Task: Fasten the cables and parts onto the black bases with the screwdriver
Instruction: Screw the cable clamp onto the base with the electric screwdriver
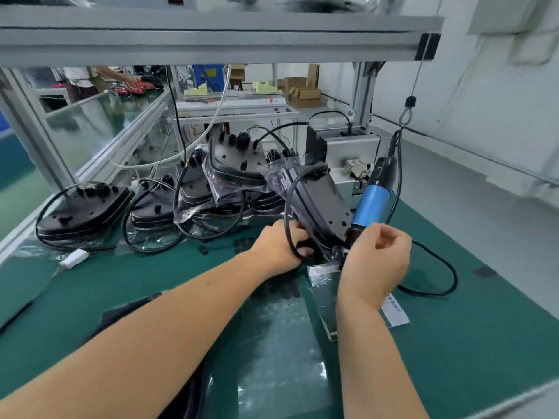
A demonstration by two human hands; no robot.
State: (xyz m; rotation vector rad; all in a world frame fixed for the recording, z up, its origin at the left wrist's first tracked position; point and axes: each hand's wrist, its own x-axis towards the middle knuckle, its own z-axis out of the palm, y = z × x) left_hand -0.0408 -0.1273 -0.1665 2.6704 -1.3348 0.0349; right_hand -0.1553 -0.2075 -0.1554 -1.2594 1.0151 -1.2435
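I see the green work mat (453, 343) spread under both of my forearms, reaching out past my fingers to the aluminium frame (211, 40) overhead. Beyond my left fingertips sits a row of black bases, the leftmost base (81, 210) lying flat, with further ones stacked and partly wrapped in clear plastic film (217, 189) further back. Behind my right fingers stands a grey metal box (351, 152).

The black base I am working on (320, 204) is tilted up on edge between my two hands, its lower end down at my fingers. My left hand (281, 246) grips it from the left, fingers curled around its lower edge, and a black cable (290, 207) loops over that wrist and up along the base. My right hand (375, 261) is loosely curled just below the blue electric screwdriver (373, 204), which hangs on a cord and slants down toward the base; its dark nose meets the top of my right fingers, but I cannot tell whether those fingers actually clasp it. A second black cable (438, 273) curves across the mat right of my right wrist. A white label (396, 313) lies beside that wrist, and small black parts (242, 243) are scattered just left of my left fingers
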